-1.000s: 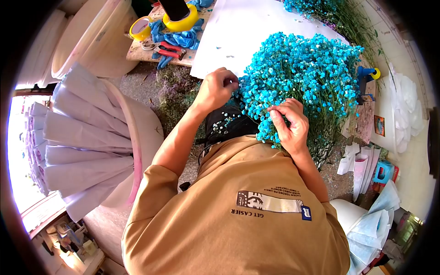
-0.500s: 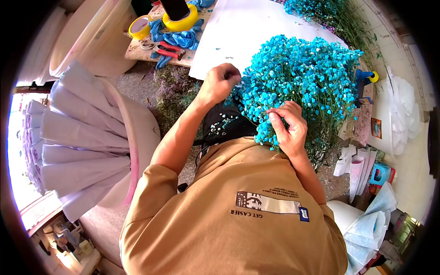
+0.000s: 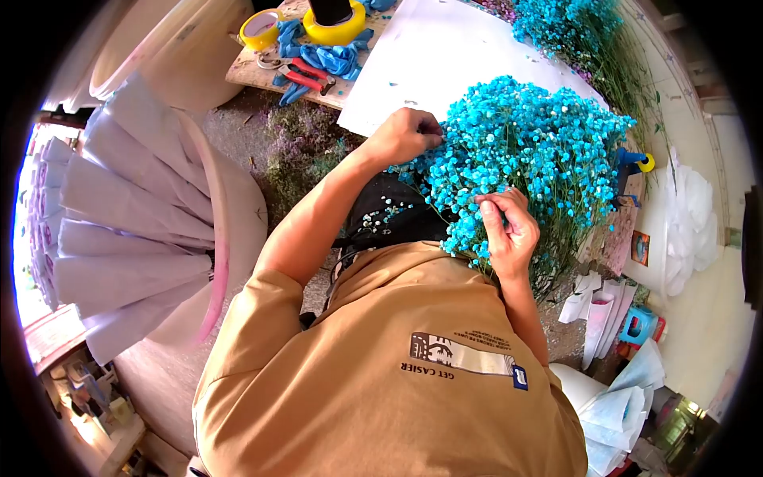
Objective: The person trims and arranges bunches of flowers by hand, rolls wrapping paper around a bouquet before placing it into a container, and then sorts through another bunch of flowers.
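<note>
A big bunch of blue-dyed baby's breath (image 3: 540,143) lies over my lap and the table's near edge, its green stems showing at the lower right. At its left side is my left hand (image 3: 407,137), fingers curled and fingertips against the outer blossoms; what they pinch is hidden. My right hand (image 3: 511,229) is at the near edge of the bunch, thumb and forefinger pressed together on a small sprig of it. Under the bunch's far side lies a white paper sheet (image 3: 445,56). Loose pale blossoms (image 3: 385,215) are scattered on my dark trousers.
Red-handled pruning shears (image 3: 306,77), rolls of yellow tape (image 3: 334,30) and crumpled blue gloves (image 3: 338,60) sit at the table's far left. A tub of white paper-wrapped bundles (image 3: 214,230) stands left. More blue flowers (image 3: 568,28) lie at the far right.
My left hand has shifted slightly right, its fingertips now closer against the blossoms. The right hand keeps its pinch at the near edge. The whole view has tilted a little.
</note>
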Available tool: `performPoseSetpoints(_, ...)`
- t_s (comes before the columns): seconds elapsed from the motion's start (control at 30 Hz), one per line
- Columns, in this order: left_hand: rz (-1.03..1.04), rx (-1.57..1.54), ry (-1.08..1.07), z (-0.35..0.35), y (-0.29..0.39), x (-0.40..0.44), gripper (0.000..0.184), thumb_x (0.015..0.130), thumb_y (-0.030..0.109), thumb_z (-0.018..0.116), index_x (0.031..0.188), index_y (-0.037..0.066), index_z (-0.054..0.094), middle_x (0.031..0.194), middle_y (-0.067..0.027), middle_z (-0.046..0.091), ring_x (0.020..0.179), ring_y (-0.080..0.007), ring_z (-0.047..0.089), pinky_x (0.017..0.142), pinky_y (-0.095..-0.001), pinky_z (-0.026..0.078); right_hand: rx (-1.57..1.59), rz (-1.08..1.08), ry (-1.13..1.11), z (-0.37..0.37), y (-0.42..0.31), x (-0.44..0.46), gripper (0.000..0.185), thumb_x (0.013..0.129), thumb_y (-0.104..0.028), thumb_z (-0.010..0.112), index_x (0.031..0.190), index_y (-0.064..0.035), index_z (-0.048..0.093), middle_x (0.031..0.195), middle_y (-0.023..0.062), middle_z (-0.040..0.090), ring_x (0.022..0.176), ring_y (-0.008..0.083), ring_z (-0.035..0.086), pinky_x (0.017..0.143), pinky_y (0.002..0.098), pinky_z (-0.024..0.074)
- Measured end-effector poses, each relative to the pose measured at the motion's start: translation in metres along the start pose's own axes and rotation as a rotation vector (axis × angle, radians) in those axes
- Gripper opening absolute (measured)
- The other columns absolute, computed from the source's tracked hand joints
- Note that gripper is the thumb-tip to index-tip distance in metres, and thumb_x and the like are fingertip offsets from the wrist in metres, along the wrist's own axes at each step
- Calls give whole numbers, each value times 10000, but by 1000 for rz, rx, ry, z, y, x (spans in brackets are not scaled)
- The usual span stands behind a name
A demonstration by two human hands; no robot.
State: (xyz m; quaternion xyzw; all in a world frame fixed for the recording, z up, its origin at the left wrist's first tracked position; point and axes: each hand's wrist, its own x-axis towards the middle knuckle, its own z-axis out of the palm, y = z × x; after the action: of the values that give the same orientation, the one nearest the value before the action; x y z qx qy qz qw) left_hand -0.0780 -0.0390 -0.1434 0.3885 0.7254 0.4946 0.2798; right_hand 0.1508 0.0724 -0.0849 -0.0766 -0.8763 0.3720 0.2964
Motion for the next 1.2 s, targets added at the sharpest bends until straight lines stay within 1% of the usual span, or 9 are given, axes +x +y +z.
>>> performPoseSetpoints(0.2, -20, -66, 56, -3, 7, -6, 225, 808, 163, 716, 986, 25, 727, 900, -125, 705, 841, -202, 657, 792, -339, 516, 121, 140, 44, -1, 5, -3, 124, 919, -94, 686, 871, 16, 712, 811, 75, 687, 786, 197, 580, 796, 324, 463)
performPoseSetpoints(0.4, 113, 5, 81, 6, -3, 0, 223, 769, 160, 754, 953, 36, 739, 862, -123, 674, 788, -262, 644, 775, -370, 520, 157, 206, 12, -2, 9, -7, 141, 962, -88, 644, 934, 38, 700, 907, 61, 700, 830, 116, 574, 833, 268, 459)
performPoseSetpoints(0.5, 89, 35, 93, 8, -10, 1, 181, 840, 99, 694, 995, 6, 704, 853, -92, 671, 815, -204, 640, 772, -345, 517, 205, 205, 69, -2, 9, -7, 142, 939, -99, 674, 897, 30, 718, 820, 50, 656, 753, 127, 548, 697, 260, 432)
performPoseSetpoints(0.6, 17, -194, 269, 5, -9, 1, 162, 872, 150, 662, 960, 25, 715, 810, -86, 666, 738, -211, 622, 714, -350, 509, 250, 325, 112, -4, 16, -11, 144, 947, -97, 667, 909, 35, 710, 858, 42, 676, 743, 87, 532, 675, 234, 419)
performPoseSetpoints(0.67, -266, -655, 82, -6, -8, 0, 202, 928, 198, 616, 972, 24, 709, 797, -51, 656, 706, -171, 580, 652, -324, 477, 344, 331, 143, -3, 18, -10, 146, 953, -101, 664, 919, 34, 707, 896, 42, 691, 726, 65, 519, 647, 209, 399)
performPoseSetpoints(0.8, -162, -415, 46, -7, 17, -4, 260, 931, 277, 611, 982, 42, 709, 799, -28, 635, 678, -108, 527, 624, -271, 424, 403, 336, 136, -3, 14, -8, 138, 962, -83, 654, 955, 49, 693, 921, 67, 706, 772, 80, 589, 691, 227, 492)
performPoseSetpoints(0.93, 10, -312, 8, 7, 5, 6, 282, 909, 224, 646, 1071, 2, 710, 886, -68, 699, 785, -160, 623, 745, -295, 499, 368, 340, 99, -6, 18, -11, 181, 972, -89, 633, 1022, 78, 683, 935, 102, 696, 821, 139, 629, 745, 317, 554)
performPoseSetpoints(1.07, -133, -580, 158, 0, 16, 3, 182, 871, 163, 672, 978, 21, 708, 823, -31, 667, 693, -95, 565, 623, -259, 458, 382, 357, 110, -8, 16, -9, 153, 968, -86, 650, 976, 62, 685, 936, 93, 709, 809, 103, 619, 733, 281, 553)
performPoseSetpoints(1.2, -224, -735, 34, -13, 0, 3, 191, 851, 155, 662, 1012, 61, 703, 775, 0, 623, 669, -97, 542, 548, -271, 438, 424, 410, 122, -8, 12, -7, 168, 972, -88, 642, 997, 73, 681, 942, 100, 706, 826, 119, 630, 734, 318, 582)
